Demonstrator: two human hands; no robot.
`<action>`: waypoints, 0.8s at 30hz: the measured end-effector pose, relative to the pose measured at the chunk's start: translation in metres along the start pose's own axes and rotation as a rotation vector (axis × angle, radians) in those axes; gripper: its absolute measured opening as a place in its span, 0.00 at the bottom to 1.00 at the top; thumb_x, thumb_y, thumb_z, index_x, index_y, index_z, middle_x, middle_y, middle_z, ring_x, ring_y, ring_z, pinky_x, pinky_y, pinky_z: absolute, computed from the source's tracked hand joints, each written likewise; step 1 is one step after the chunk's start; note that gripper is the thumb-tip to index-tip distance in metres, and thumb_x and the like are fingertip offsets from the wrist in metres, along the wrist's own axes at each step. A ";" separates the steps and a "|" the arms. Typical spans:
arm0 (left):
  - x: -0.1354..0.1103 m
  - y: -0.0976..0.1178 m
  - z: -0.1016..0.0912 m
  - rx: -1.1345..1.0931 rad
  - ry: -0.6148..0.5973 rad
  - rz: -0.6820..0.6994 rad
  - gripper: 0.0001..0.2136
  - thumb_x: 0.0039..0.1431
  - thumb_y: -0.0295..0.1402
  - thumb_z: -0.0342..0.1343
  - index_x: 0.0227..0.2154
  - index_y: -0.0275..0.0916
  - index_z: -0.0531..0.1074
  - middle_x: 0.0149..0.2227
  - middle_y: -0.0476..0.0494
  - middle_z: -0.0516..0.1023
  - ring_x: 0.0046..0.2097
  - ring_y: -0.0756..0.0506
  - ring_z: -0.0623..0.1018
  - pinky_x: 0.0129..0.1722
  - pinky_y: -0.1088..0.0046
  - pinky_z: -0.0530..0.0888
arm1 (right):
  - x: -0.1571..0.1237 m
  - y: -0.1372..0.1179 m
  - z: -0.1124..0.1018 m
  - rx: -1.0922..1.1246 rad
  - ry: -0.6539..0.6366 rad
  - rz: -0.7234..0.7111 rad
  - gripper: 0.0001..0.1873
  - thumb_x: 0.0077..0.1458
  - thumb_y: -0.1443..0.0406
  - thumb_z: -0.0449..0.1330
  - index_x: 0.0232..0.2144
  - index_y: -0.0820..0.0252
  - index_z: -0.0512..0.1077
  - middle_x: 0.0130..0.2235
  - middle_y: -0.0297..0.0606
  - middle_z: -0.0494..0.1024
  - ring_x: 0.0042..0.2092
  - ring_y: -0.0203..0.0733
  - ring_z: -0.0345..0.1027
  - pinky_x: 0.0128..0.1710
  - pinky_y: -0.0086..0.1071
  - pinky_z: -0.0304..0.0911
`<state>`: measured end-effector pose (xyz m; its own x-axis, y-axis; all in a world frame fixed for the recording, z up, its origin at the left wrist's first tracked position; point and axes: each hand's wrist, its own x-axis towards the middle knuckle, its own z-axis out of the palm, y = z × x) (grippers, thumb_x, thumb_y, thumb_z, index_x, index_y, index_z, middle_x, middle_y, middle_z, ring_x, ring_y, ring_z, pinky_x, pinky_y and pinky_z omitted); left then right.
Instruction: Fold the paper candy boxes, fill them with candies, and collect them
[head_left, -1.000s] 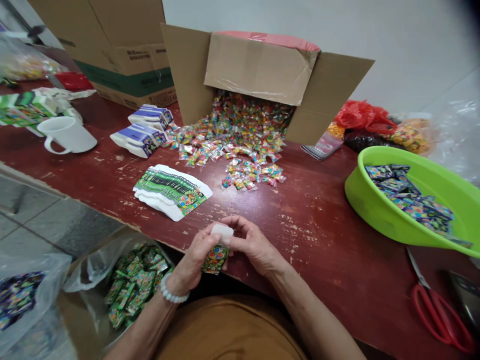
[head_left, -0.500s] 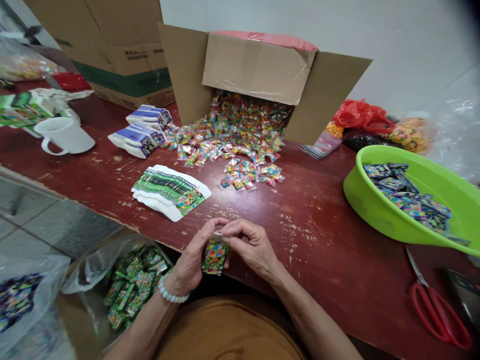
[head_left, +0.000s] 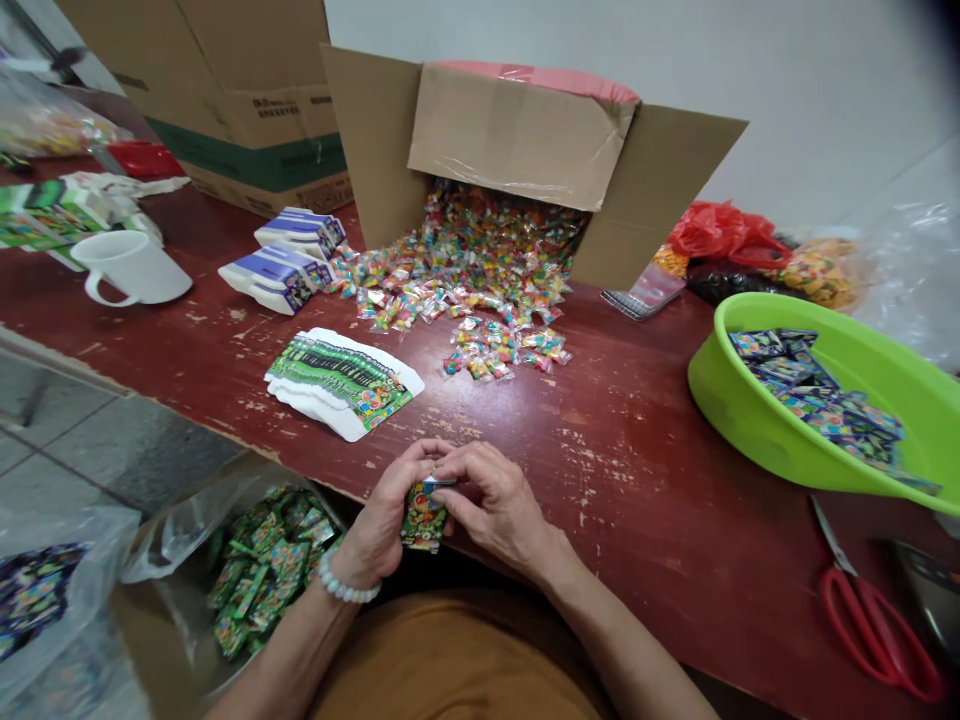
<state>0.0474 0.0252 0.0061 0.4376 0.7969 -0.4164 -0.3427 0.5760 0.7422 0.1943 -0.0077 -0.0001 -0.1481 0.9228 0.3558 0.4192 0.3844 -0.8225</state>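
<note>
A small green printed candy box (head_left: 424, 520) is held upright near the table's front edge. My left hand (head_left: 386, 510) wraps around its left side, a pale bead bracelet on the wrist. The fingers of my right hand (head_left: 495, 500) close on its top edge, where a strip of white shows. Whether anything is inside the box is hidden. Just beyond my hands lies a fanned stack of flat green-and-white cartons (head_left: 345, 380). Small clear packets of coloured candy (head_left: 495, 350) are heaped behind it, spilling from an open cardboard box (head_left: 517, 135).
At right stand a green basin (head_left: 720, 420) of dark packets, and red-handled scissors (head_left: 862, 610). Purple cartons (head_left: 277, 275) and a white mug (head_left: 135, 268) are at left. Below the table edge, a lined box holds several filled green boxes (head_left: 277, 570).
My right hand's fingers have shifted over the top of the green box, bending more at the top edge. The box stays in my left hand. The view has moved slightly.
</note>
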 end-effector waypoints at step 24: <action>-0.001 -0.006 -0.007 0.103 -0.155 0.029 0.17 0.54 0.31 0.64 0.47 0.39 0.71 0.38 0.47 0.76 0.34 0.51 0.75 0.34 0.78 0.73 | -0.002 0.008 -0.010 -0.044 -0.117 0.100 0.40 0.39 0.58 0.73 0.55 0.56 0.66 0.52 0.43 0.73 0.52 0.50 0.66 0.52 0.43 0.63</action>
<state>0.0433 0.0225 -0.0019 0.5543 0.7707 -0.3141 -0.2737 0.5252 0.8057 0.2070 -0.0067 -0.0024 -0.2066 0.9541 0.2170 0.4755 0.2917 -0.8299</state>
